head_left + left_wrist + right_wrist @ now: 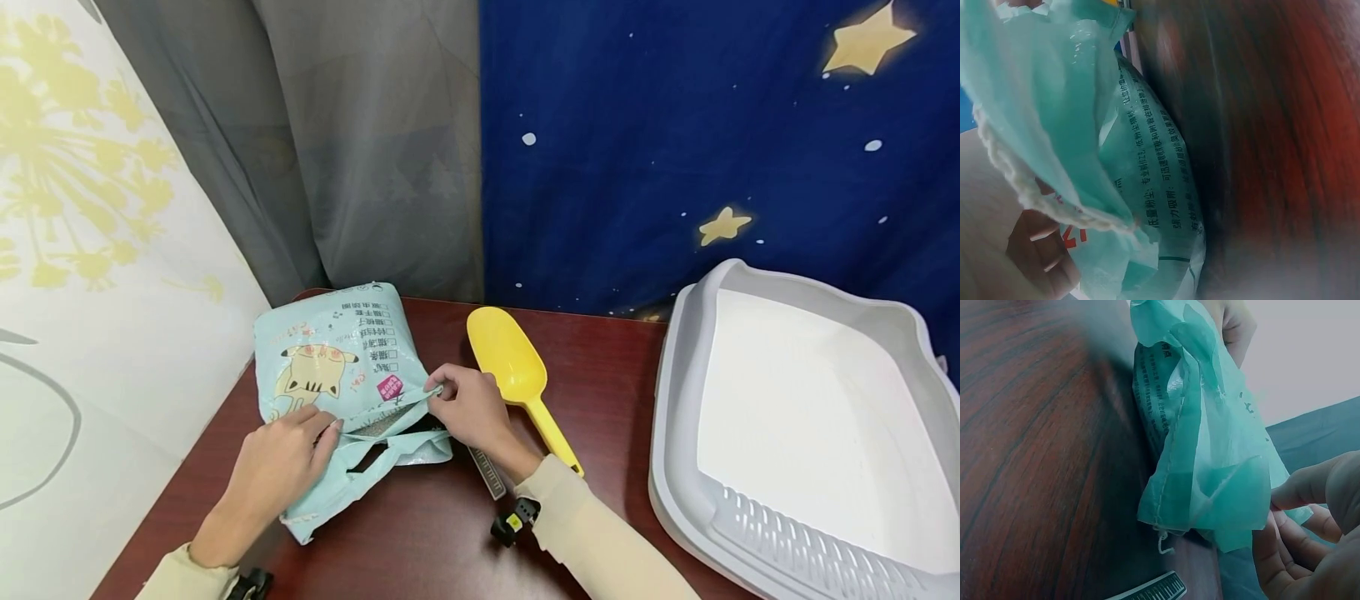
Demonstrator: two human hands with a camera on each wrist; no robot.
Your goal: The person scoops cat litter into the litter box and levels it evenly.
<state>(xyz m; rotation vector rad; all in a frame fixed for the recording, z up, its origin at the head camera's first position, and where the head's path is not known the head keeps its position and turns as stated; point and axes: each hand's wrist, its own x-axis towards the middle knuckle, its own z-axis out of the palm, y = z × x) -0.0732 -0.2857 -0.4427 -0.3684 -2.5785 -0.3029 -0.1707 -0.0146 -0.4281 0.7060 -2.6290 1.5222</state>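
Note:
A light-blue plastic cat litter bag (330,333) with a cartoon cat lies on the table, its mouth open towards the near side. Grey grains show inside. My left hand (281,458) grips the left part of the bag's upper lip, thumb at the opening. At the right end of that lip, my right hand (471,407) pinches the plastic between thumb and fingers; the right wrist view shows this pinch (1275,519) close up. The lower lip, with its cut-out handle, hangs loose towards me. White stitching cord (1022,187) runs along the torn edge in the left wrist view.
A yellow scoop (512,354) lies just beyond my right hand, handle towards me. Under my right wrist is a narrow grey strip with ridged slots (487,473). The large grey litter tray (678,400) stands on the right. Curtains (390,167) hang behind the table; a white wall (112,350) borders the left.

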